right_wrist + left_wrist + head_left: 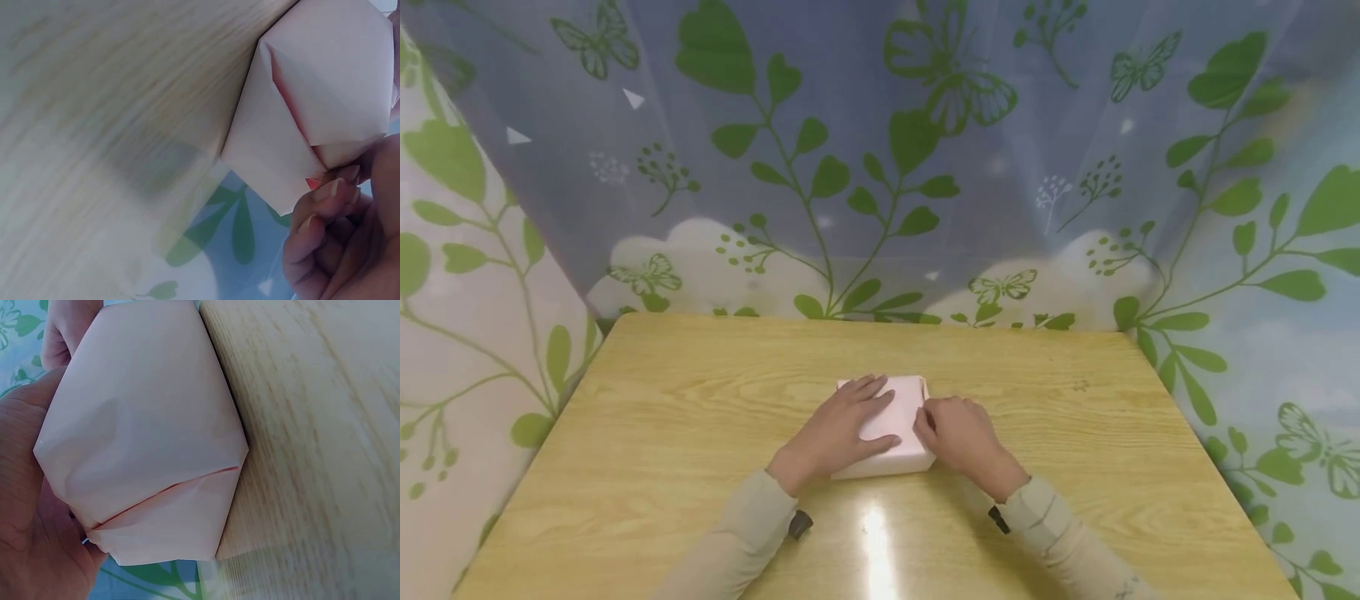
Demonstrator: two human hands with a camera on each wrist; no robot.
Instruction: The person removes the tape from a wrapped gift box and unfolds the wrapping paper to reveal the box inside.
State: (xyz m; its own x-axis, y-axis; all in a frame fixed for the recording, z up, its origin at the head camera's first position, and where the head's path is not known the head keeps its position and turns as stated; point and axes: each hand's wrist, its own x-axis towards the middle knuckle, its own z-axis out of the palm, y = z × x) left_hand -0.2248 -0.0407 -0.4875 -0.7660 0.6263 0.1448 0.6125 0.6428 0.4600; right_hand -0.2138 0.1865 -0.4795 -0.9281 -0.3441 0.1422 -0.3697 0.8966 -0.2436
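A box-shaped package (pixel 906 402) in pale pink wrapping paper lies on the wooden table. My left hand (pixel 838 425) rests on its top and left side, fingers spread and mostly straight. At the right end, my right hand (pixel 964 435) has its fingers curled and pinches the edge of the wrapping paper (pixel 265 140). The right wrist view shows folds there, with a reddish inner side peeking out by the fingertips. In the left wrist view, the package's left end (pixel 144 506) has a slanting folded seam with a thin red line. What the paper covers is hidden.
The light wooden table (pixel 700 367) extends around the package, with a bright glare streak in front of it. Behind and at both sides hang curtains (pixel 865 208) printed with green leaves and butterflies. Dark bands (pixel 801 523) show at both wrists.
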